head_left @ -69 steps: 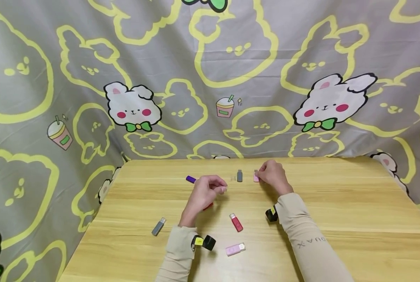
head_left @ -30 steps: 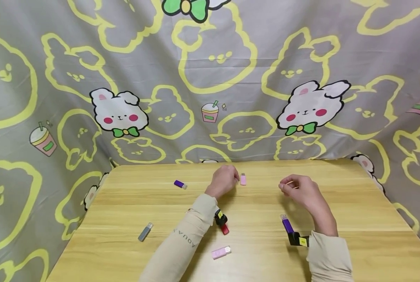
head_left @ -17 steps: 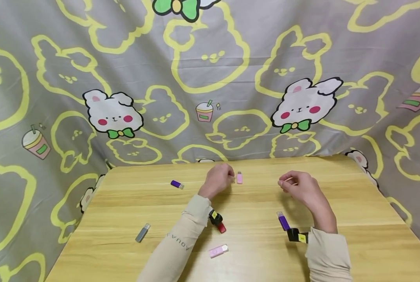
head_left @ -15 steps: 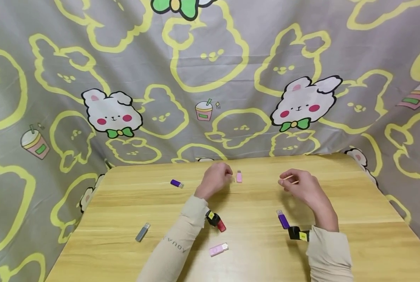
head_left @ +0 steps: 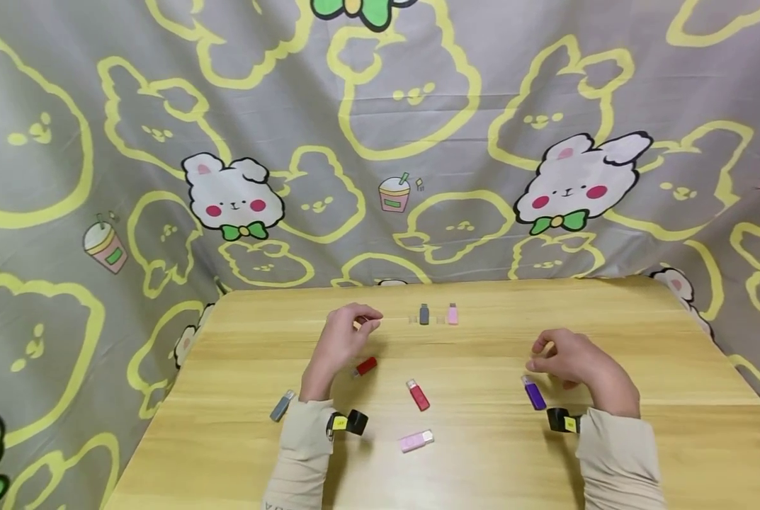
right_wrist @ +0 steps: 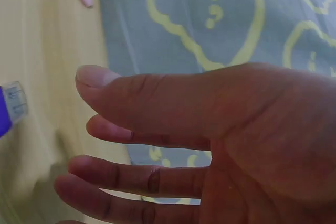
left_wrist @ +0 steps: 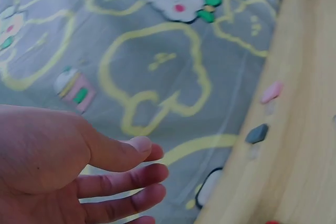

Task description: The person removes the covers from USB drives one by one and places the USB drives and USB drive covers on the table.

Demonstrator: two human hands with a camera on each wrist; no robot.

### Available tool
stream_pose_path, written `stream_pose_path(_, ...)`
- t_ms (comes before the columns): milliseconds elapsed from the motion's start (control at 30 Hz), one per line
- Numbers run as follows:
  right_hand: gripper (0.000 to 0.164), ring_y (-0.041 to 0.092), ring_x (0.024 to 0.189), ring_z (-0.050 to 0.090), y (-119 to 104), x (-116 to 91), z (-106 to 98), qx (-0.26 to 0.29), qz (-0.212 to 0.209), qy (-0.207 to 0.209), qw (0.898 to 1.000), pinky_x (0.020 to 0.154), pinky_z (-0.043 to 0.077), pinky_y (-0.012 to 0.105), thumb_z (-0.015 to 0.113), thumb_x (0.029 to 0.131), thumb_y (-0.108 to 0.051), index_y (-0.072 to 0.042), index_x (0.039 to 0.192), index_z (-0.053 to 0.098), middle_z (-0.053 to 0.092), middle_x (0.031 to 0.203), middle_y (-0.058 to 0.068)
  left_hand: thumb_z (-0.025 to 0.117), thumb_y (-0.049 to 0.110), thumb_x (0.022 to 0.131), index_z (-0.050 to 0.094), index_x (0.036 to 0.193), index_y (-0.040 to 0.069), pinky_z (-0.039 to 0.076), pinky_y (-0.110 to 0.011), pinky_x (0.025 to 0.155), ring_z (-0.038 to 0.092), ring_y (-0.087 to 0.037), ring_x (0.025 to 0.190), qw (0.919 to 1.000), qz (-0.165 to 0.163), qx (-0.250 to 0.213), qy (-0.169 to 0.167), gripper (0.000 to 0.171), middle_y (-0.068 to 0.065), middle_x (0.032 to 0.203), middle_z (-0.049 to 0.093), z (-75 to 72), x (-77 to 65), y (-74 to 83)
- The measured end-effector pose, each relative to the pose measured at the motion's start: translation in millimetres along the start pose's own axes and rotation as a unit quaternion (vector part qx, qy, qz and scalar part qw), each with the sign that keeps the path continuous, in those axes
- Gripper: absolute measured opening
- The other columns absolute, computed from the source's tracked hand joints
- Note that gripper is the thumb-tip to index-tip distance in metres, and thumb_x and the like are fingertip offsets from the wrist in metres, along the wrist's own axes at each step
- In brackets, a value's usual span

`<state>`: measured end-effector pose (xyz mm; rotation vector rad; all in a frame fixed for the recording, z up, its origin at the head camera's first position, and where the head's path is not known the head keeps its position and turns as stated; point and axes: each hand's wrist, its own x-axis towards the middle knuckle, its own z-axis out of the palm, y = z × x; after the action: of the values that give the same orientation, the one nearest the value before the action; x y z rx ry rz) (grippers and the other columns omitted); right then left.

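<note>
In the head view my left hand (head_left: 343, 343) hovers over the table's left side, holding nothing, its fingers loosely bent. A dark red USB stick (head_left: 366, 366) lies just below it. My right hand (head_left: 583, 365) is over a purple USB stick (head_left: 534, 393), whose clear cap end points at the fingertips; the right wrist view shows a gap between stick and hand. At the back lie a grey USB stick (head_left: 424, 314) and a pink USB stick (head_left: 452, 314), both uncapped, each with a small clear cap (head_left: 440, 320) to its left.
On the wooden table (head_left: 481, 467) also lie a red USB stick (head_left: 418, 395), a lilac USB stick (head_left: 416, 440) and another grey USB stick (head_left: 282, 406), beside the left sleeve. A patterned grey curtain (head_left: 329, 113) borders the table's back and left.
My left hand has drawn back leftward from beside the pink USB stick, leaving a clear cap there. The grey stick and the reds are uncovered. My right hand has moved nearer the purple stick.
</note>
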<state>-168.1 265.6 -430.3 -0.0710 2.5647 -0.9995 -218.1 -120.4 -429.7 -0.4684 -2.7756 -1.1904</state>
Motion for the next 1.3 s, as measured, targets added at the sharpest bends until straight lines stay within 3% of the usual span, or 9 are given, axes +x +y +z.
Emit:
stream_pose_path(167, 0.031, 0.024, 0.073, 0.056, 9, -3, 6, 0.008, 0.030, -0.023, 0.999, 0.060, 0.055, 0.041, 0.078, 0.090, -0.014, 0.003, 0.106, 0.058, 0.060, 0.089, 0.012, 0.069, 0.007, 0.099, 0.079, 0.105, 0.007, 0.054, -0.031, 0.072, 0.064, -0.020, 0.083, 0.9991, -0.008, -0.040, 0.004, 0.012, -0.002, 0.095, 0.073, -5.5, -5.0, -7.2)
stream_pose_path(300, 0.030, 0.017, 0.059, 0.043, 11, -8, 12, 0.051, 0.073, -0.052, 0.995, 0.050, 0.041, 0.030, 0.078, 0.088, -0.008, 0.000, 0.103, 0.053, 0.056, 0.073, 0.007, 0.068, 0.008, 0.100, 0.078, 0.107, 0.007, 0.055, -0.035, 0.078, 0.065, -0.021, 0.086, 0.9977, 0.005, -0.068, 0.001, 0.013, -0.003, 0.098, 0.075, -11.2, -6.0, -11.3)
stream_pose_path(433, 0.028, 0.014, 0.053, 0.038, 9, -9, 19, 0.062, 0.079, -0.053, 0.993, 0.049, 0.034, 0.026, 0.078, 0.083, 0.000, -0.001, 0.095, 0.052, 0.057, 0.065, 0.009, 0.068, 0.009, 0.100, 0.079, 0.107, 0.008, 0.056, -0.039, 0.082, 0.066, -0.021, 0.090, 0.9973, 0.002, -0.073, 0.003, 0.013, -0.003, 0.102, 0.075, -16.6, -8.2, -14.3)
stream_pose_path(633, 0.021, 0.017, 0.058, 0.056, 3, 0, 23, -0.002, 0.026, -0.015, 1.000, 0.053, 0.048, 0.030, 0.076, 0.074, 0.006, -0.001, 0.083, 0.058, 0.061, 0.073, 0.007, 0.067, 0.009, 0.101, 0.078, 0.108, 0.008, 0.057, -0.040, 0.084, 0.067, -0.021, 0.093, 0.9970, 0.000, -0.077, 0.000, 0.014, -0.004, 0.104, 0.075, -22.6, -8.4, -16.1)
stream_pose_path(767, 0.018, 0.019, 0.064, 0.059, 1, 7, 21, -0.032, -0.006, -0.001, 0.999, 0.056, 0.054, 0.033, 0.074, 0.071, 0.006, -0.001, 0.081, 0.061, 0.059, 0.079, 0.008, 0.066, 0.009, 0.101, 0.078, 0.108, 0.007, 0.057, -0.041, 0.086, 0.067, -0.021, 0.094, 0.9967, 0.003, -0.081, -0.002, 0.014, -0.006, 0.105, 0.075, -26.2, -7.3, -15.9)
stream_pose_path(933, 0.017, 0.018, 0.066, 0.058, 1, 11, 19, -0.043, -0.044, 0.009, 0.998, 0.059, 0.052, 0.035, 0.076, 0.078, 0.003, -0.001, 0.085, 0.061, 0.060, 0.077, 0.006, 0.067, 0.008, 0.100, 0.078, 0.108, 0.006, 0.056, -0.042, 0.086, 0.067, -0.020, 0.092, 0.9963, 0.003, -0.086, -0.003, 0.014, -0.006, 0.105, 0.075, -28.8, -9.0, -16.0)
stream_pose_path(1100, 0.011, 0.018, 0.069, 0.055, -6, 14, 21, -0.042, -0.093, 0.023, 0.995, 0.061, 0.048, 0.033, 0.071, 0.089, -0.001, -0.002, 0.094, 0.061, 0.060, 0.081, 0.005, 0.067, 0.009, 0.101, 0.077, 0.112, 0.005, 0.056, -0.037, 0.082, 0.069, -0.027, 0.090, 0.9953, 0.015, -0.095, -0.007, 0.015, -0.007, 0.105, 0.075, -28.3, -11.7, -16.6)
stream_pose_path(1300, 0.009, 0.018, 0.080, 0.062, -26, 19, 25, -0.019, -0.163, 0.059, 0.985, 0.066, 0.052, 0.029, 0.068, 0.092, 0.002, -0.002, 0.100, 0.067, 0.067, 0.090, 0.005, 0.067, 0.010, 0.101, 0.076, 0.114, 0.006, 0.056, -0.034, 0.081, 0.070, -0.030, 0.092, 0.9932, 0.020, -0.114, -0.010, 0.016, -0.007, 0.104, 0.076, -28.6, -15.1, -13.0)
